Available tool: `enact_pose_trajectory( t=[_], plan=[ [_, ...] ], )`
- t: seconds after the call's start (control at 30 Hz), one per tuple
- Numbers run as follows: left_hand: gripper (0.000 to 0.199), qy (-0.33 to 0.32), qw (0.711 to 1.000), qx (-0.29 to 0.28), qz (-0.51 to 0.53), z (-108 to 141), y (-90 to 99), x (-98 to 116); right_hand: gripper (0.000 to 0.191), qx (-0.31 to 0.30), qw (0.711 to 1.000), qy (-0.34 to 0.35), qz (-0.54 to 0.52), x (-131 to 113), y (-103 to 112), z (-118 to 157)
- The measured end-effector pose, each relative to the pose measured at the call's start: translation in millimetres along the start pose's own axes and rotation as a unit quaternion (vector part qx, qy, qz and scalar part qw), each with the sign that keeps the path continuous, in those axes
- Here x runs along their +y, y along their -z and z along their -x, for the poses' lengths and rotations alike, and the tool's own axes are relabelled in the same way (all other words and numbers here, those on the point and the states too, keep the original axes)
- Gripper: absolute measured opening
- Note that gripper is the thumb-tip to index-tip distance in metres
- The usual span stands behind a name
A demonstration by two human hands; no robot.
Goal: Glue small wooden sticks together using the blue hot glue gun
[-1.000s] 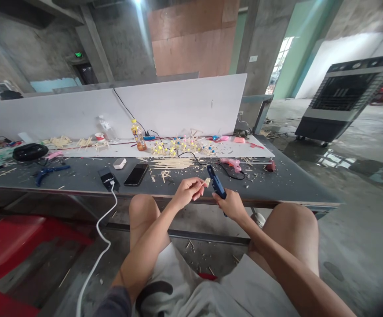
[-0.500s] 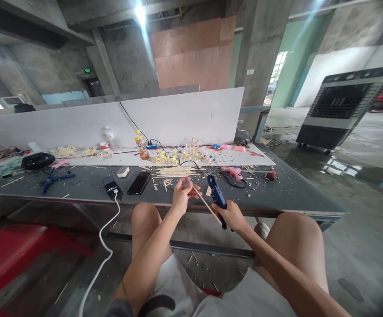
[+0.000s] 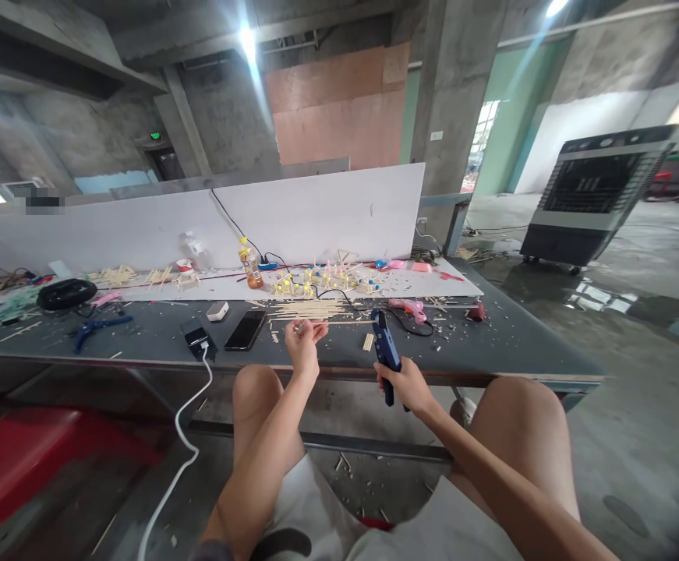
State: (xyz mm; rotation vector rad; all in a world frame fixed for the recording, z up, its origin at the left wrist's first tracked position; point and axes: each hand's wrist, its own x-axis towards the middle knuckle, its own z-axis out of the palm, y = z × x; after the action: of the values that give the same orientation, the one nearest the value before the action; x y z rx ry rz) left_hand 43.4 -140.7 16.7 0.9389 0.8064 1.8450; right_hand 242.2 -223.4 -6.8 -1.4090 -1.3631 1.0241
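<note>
My left hand (image 3: 304, 343) is raised over the front part of the dark table (image 3: 514, 343), fingers pinched on a thin wooden stick (image 3: 339, 322) that lies nearly level, pointing right. My right hand (image 3: 408, 385) grips the blue handles of a cutter (image 3: 384, 347), whose head stands upright just right of the stick's end. A short bundle of cut stick pieces (image 3: 368, 341) lies on the table beside the cutter. A row of long sticks (image 3: 307, 310) lies just beyond my left hand.
A phone (image 3: 245, 329), a power bank (image 3: 197, 340) with a white cable, a pink glue gun (image 3: 410, 308), blue pliers (image 3: 97, 326) and a drink bottle (image 3: 250, 265) are on the table. Small stick models stand on the white board (image 3: 222, 284). An air cooler (image 3: 593, 195) stands right.
My left hand has moved forward and up to the table with the stick, turning it from a slant to nearly level. The cutter hand stayed close to where it was.
</note>
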Motion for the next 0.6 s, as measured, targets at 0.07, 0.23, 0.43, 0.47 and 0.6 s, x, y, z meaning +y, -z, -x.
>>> enact_pose_trajectory(
  t=[0.07, 0.23, 0.43, 0.47, 0.6],
  plan=[
    [0.045, -0.011, 1.0, -0.002, -0.007, 1.3, -0.7, -0.4, 0.027, 0.002, 1.0, 0.007, 0.004, -0.1, 0.8, -0.3],
    [0.044, -0.022, 1.0, -0.011, -0.01, 3.4, -1.6, -0.9, 0.026, 0.015, 1.0, 0.011, 0.011, -3.0, 3.5, 0.4],
    [0.046, -0.035, 0.999, -0.022, 0.009, 7.0, -4.8, 1.9, 0.024, 0.044, 0.999, 0.004, 0.026, -4.0, 4.4, 0.1],
    [0.046, -0.035, 0.999, -0.026, 0.01, 7.7, -5.6, 2.7, 0.023, 0.047, 0.999, 0.005, 0.025, -3.6, 4.4, -0.2],
    [0.043, -0.035, 0.998, -0.046, 0.002, 11.6, -7.9, 5.1, 0.023, 0.044, 0.999, 0.014, 0.024, -2.1, 4.6, -1.5]
  ],
)
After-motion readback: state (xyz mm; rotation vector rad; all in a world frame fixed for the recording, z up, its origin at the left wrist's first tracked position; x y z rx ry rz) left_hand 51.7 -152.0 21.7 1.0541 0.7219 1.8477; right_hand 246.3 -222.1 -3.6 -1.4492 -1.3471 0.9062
